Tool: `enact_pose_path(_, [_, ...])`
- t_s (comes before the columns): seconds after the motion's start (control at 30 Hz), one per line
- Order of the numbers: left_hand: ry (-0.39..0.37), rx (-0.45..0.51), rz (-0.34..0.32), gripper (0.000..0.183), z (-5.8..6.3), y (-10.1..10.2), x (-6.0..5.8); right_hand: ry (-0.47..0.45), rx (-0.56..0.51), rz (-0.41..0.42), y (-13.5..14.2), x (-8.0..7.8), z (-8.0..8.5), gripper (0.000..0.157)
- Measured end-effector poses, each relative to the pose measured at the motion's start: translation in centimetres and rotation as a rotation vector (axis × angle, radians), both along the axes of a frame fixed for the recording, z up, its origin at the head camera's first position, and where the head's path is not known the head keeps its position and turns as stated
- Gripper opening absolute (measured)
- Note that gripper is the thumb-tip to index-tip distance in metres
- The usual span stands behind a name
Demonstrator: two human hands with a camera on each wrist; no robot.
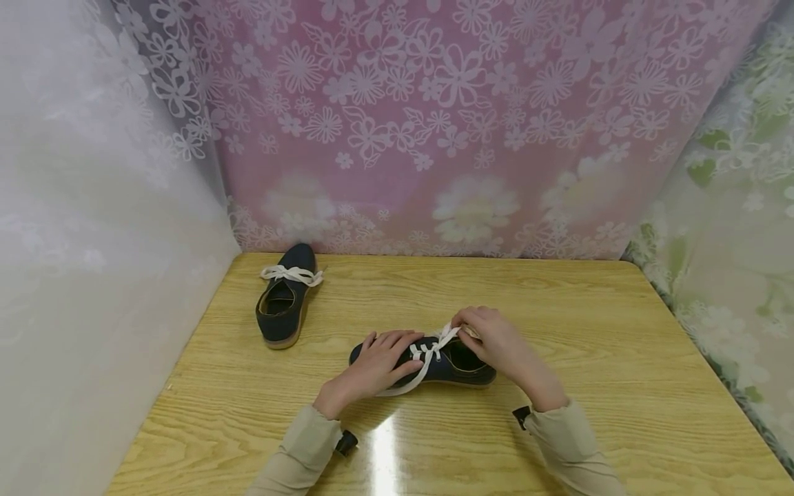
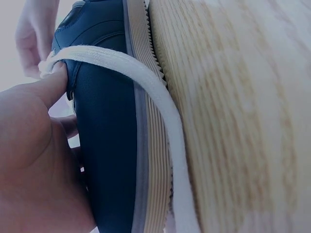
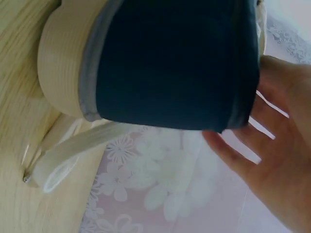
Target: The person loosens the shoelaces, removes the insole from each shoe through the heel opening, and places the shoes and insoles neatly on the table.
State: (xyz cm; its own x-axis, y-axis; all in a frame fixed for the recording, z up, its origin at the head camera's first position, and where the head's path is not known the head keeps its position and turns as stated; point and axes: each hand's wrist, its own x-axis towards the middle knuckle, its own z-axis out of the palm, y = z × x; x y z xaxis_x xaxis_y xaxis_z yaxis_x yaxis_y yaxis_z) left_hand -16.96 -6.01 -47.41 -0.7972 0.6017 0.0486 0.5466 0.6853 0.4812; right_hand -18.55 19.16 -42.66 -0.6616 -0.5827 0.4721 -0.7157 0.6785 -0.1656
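Nearer shoe: the navy shoe [image 1: 446, 373] lies sole-down at mid-table, toe towards nine o'clock, opening and heel towards three.
Left hand: this hand [image 1: 377, 363] lies over the toe half, fingers fairly straight across it, thumb apart and reaching the lacing.
Right hand: this hand [image 1: 498, 342] comes in from four o'clock, bent fingers touching the white lace [image 2: 167, 108] beside the opening; whether they pinch it, I cannot tell.
Handling: probably light; the upper looks smooth and a little slippery, the ridged sole [image 2: 154, 145] and heel wall [image 3: 170, 63] stiffer, nothing fragile.
Where to hold: likely steadiest across the toe or round the heel; the lace looks soft and limp, so fingertips suit it best.
Shoes: two; the farther shoe [image 1: 279, 325] stands at ten o'clock from the nearer one, its single bow [image 1: 299, 275] tied.
Loose lace lengths: two, one on the six-o'clock side, one on the twelve-o'clock side.
Table: one, wood-grained [image 1: 577, 317].
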Motion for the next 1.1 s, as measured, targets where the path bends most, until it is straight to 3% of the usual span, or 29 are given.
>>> enact_pose_path(0.43, [0.013, 0.008, -0.013, 0.057, -0.1, -0.1, -0.1, 0.252, -0.229, -0.154, 1.2, 0.6, 2.2, 0.022])
enact_pose_path(0.6, [0.024, 0.002, -0.016, 0.056, -0.1, -0.1, -0.1, 0.268, -0.392, -0.193, 1.5, 1.0, 2.9, 0.03])
enact_pose_path(0.73, [0.025, -0.002, -0.014, 0.057, -0.1, -0.1, -0.1, 0.269, -0.388, -0.205, 1.5, 1.0, 3.2, 0.024])
enact_pose_path(0.9, [0.018, -0.003, -0.013, 0.057, -0.1, -0.1, -0.1, 0.241, -0.314, -0.087, 0.8, 1.1, 3.0, 0.018])
enact_pose_path(1.1, [0.004, -0.006, -0.007, 0.057, 0.0, -0.1, 0.0, 0.061, -0.278, 0.152, -1.0, 1.8, 2.5, 0.029])
